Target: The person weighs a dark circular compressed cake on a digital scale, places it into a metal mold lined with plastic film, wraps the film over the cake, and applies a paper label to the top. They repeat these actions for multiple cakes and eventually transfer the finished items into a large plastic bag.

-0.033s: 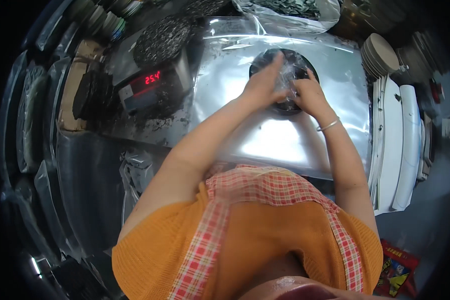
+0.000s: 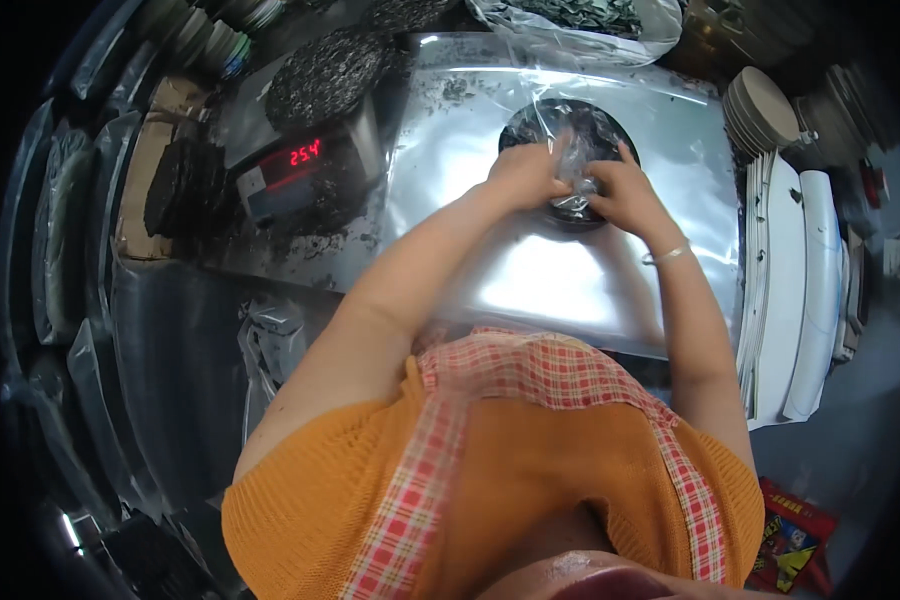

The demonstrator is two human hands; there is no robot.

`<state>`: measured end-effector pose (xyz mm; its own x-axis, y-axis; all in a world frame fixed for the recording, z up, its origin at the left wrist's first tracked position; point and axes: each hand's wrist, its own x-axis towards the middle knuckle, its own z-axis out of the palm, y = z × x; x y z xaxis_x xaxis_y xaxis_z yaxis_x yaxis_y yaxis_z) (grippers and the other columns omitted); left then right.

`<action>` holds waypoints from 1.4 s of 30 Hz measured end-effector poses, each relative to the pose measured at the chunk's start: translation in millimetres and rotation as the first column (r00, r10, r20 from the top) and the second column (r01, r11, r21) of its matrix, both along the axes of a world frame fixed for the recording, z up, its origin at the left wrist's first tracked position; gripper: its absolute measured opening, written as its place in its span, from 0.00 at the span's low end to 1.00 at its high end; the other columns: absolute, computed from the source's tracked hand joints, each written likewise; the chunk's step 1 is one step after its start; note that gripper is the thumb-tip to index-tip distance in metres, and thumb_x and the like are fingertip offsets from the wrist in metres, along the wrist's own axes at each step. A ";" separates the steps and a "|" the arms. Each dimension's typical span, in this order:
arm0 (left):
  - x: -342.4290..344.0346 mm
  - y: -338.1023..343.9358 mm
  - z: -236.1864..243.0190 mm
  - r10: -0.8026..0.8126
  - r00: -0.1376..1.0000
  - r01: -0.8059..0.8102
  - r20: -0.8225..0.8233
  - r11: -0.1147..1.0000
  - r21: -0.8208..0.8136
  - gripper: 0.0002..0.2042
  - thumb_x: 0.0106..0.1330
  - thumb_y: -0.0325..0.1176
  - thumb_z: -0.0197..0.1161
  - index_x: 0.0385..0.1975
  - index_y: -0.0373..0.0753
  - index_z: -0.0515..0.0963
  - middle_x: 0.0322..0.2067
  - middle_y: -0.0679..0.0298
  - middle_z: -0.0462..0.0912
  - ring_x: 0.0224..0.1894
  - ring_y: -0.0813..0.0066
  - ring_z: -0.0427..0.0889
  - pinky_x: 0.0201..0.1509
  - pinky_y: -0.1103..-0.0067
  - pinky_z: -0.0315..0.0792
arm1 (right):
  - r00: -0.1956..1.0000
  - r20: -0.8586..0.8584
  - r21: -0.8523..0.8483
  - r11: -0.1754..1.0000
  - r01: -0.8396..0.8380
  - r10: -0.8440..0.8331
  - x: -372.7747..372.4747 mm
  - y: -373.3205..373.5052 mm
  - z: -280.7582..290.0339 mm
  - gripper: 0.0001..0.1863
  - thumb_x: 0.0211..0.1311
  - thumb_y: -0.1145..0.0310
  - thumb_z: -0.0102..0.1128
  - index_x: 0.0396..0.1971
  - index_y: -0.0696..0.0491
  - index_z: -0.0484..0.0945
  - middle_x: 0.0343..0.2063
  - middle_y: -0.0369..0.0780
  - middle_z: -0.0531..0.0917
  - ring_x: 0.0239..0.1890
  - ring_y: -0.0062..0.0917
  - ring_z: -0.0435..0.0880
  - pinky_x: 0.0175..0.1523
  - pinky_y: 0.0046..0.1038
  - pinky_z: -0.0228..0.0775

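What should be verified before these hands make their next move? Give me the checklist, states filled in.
1. Both hands at the clear plastic: ok; left hand and right hand meet over it.
2. Plastic smooth: not ok; it is crumpled between the hands.
3. Dark round piece beneath the hands, within the edges of the shiny sheet: ok.
4. Firm grip on the plastic: cannot tell; fingertips are partly hidden.
5. Scale switched on: ok; its red display is lit.
6. Scale free of load: not ok; a dark disc appears to rest on it.
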<state>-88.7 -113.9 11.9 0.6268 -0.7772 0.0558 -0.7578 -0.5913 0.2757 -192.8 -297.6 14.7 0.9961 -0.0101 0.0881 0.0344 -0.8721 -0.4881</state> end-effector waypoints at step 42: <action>-2.7 -36.1 9.3 -0.214 0.922 0.207 -0.322 0.977 -0.058 0.37 0.54 0.37 0.62 0.61 0.31 0.51 0.58 0.51 0.62 0.60 0.50 0.59 0.64 0.65 0.53 | 0.602 0.580 0.399 0.836 0.376 -0.548 190.8 -150.4 -23.7 0.14 0.42 0.65 0.62 0.30 0.56 0.77 0.27 0.42 0.81 0.31 0.32 0.81 0.39 0.30 0.72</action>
<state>-91.4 -150.0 21.1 0.4355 -0.8942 -0.1041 -0.7310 -0.4187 0.5388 -2.0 -448.0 -9.0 0.5343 -0.5566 0.6362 0.0359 -0.7370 -0.6750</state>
